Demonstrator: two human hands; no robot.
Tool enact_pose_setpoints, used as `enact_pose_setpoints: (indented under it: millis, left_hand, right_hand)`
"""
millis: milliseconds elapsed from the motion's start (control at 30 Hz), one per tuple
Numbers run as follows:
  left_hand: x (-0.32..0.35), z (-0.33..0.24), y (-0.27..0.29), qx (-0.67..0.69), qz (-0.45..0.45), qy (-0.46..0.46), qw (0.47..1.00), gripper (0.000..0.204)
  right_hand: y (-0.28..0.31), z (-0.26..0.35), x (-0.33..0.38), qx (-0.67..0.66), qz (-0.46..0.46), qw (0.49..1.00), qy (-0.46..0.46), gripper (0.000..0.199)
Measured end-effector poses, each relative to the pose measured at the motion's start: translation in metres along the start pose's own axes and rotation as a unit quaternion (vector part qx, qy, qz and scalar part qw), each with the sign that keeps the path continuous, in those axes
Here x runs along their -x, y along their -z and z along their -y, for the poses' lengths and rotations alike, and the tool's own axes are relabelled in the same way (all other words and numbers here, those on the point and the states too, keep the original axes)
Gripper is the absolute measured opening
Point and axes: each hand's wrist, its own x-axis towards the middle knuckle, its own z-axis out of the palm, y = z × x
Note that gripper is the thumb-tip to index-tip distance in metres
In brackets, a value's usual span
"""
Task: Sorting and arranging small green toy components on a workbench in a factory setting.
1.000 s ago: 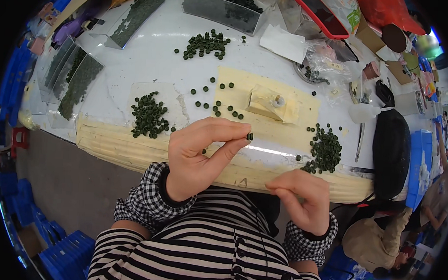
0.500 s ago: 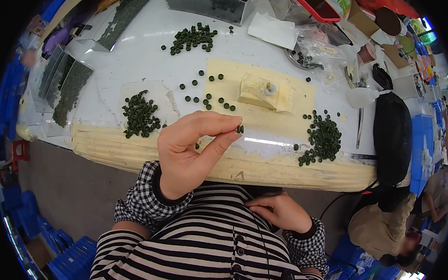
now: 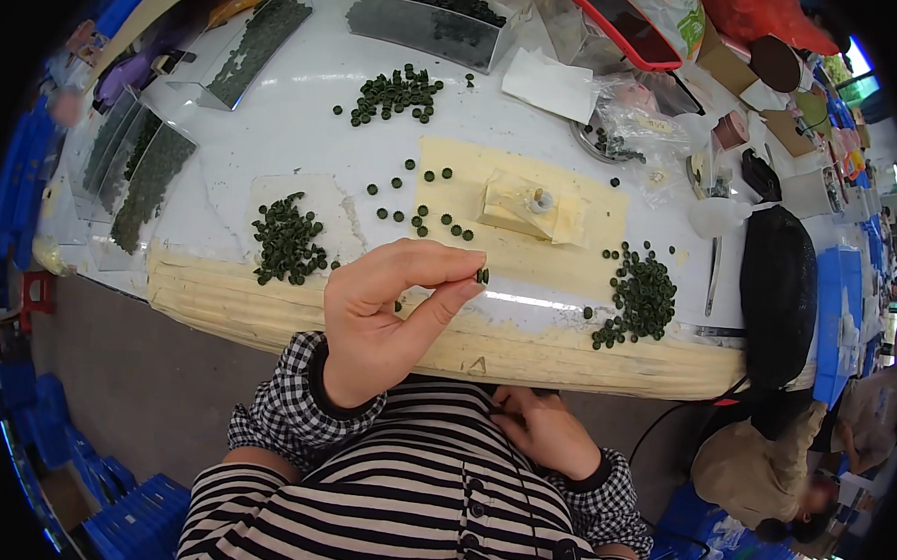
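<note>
My left hand (image 3: 382, 312) is closed in a pinch above the table's front edge. Between its thumb and forefinger tips is a small dark green ridged round piece (image 3: 483, 276), seen edge-on. My right hand (image 3: 554, 437) rests low in front of the striped shirt, below the table edge. Its fingers are loosely bent with a gap to the thumb, and nothing shows in them. Beyond the pinch stands a yellowish block (image 3: 517, 205) with a small pale peg on top, on a cream sheet (image 3: 454, 160). Several loose green pieces (image 3: 398, 217) lie left of the block.
Heaps of similar green pieces lie at left (image 3: 288, 241), back (image 3: 397, 95) and right (image 3: 640, 296). Clear trays (image 3: 419, 29) stand behind, and a red-cased phone (image 3: 630, 28) at back right. Tweezers (image 3: 713, 277) lie beside a black pouch (image 3: 778, 294). A co-worker (image 3: 761, 464) sits at far right.
The table scene has shifted slightly downward in view. My left hand still pinches the green piece. My right hand has shifted slightly left, its fingers more bent.
</note>
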Motion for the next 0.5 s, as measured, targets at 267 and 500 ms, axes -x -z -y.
enact_pose_setpoints:
  millis: [267,500]
  left_hand:
    - [0.0,0.003,-0.002,0.016,-0.009,0.007,1.0,0.022]
    - [0.004,0.001,0.002,0.03,-0.008,0.022,0.999,0.022]
  right_hand:
    - [0.014,0.009,0.009,-0.032,0.014,0.999,0.02,0.02]
    - [0.085,0.063,0.039,-0.108,-0.095,0.963,0.227,0.018]
